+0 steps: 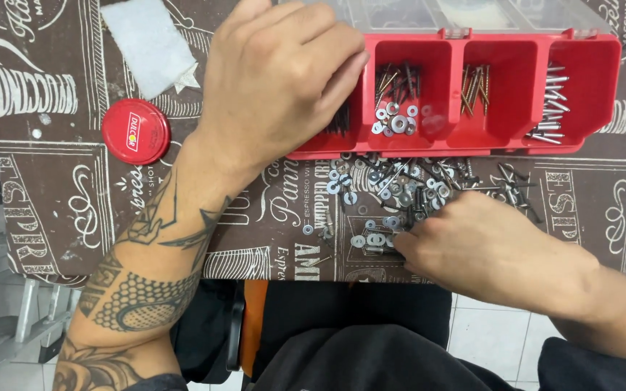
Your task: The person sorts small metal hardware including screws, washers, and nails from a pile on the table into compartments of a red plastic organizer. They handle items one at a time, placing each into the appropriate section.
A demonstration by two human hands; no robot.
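The table (52, 217) takes up nearly everything from where I stand, covered in a dark brown cloth printed all over with pale, curly café lettering and scrollwork. Past its near edge there is pale tiled floor (487, 340) on the right and some grey metal framing on the left, with the person's dark-clad lap and a strip of orange seat below.

A red plastic organiser tray (588, 80) sits at the far side, split into compartments: one with washers and dark screws, one with brassy nails, one with silvery screws; its clear lid lies open behind it. The left hand (277, 80), at the end of a tattooed forearm, lies palm-down over the tray's leftmost compartment, fingers curled loosely; whether it holds anything, I cannot tell.

Just in front of the tray spreads a loose pile of washers and screws (393, 188). The right hand (472, 242) rests on the cloth at that pile's near edge, fingertips bunched among the washers; I cannot see if they grip one.

Off to the left lie a grey cloth scrap (150, 43) and a round red lid (136, 131).
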